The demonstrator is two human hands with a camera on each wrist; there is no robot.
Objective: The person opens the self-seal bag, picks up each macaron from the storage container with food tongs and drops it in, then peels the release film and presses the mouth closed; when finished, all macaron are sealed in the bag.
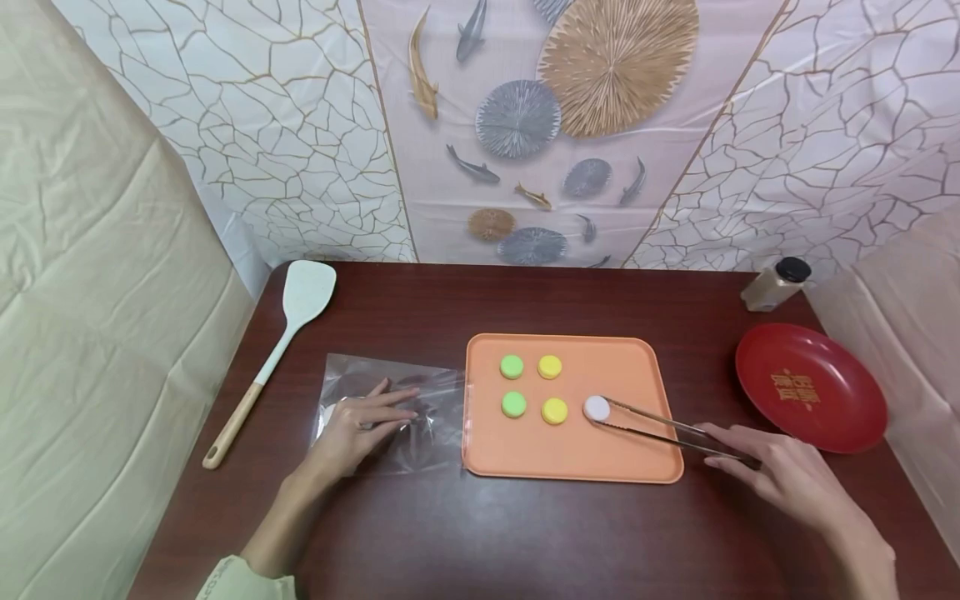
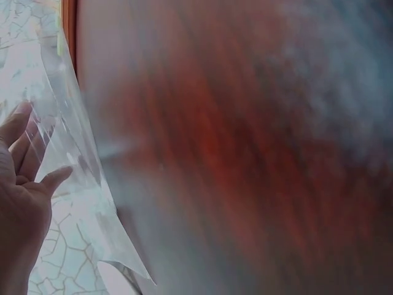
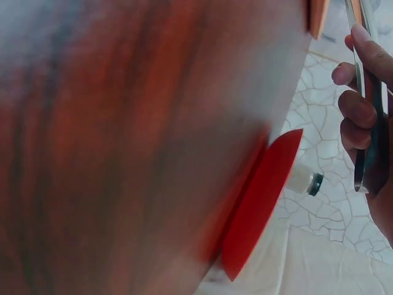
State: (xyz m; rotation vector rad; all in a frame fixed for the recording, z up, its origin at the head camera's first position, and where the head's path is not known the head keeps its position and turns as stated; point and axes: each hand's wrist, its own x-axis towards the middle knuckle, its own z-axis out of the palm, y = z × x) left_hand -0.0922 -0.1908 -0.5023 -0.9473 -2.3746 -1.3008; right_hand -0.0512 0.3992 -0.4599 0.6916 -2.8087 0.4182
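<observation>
My right hand [image 1: 787,475] grips metal tongs [image 1: 652,433] by the closed end. The tong tips stand on either side of a white macaron-like round [image 1: 597,408] on the orange tray [image 1: 570,462]; whether they squeeze it is hard to tell. Two green rounds [image 1: 513,405] and two yellow rounds [image 1: 555,411] lie on the tray's left and middle. My left hand [image 1: 356,425] rests on a clear plastic bag [image 1: 435,429], fingers extended across it. The bag's right edge overlaps the tray's left rim. In the right wrist view, the fingers wrap the tongs [image 3: 368,110].
A white spatula [image 1: 296,300] with a wooden handle lies at the left. Right of the tray is a red plate [image 1: 810,387] with gold characters. Behind it, a black-capped jar [image 1: 776,285] stands near the back right corner. Patterned cloth [image 1: 517,121] rises behind the table.
</observation>
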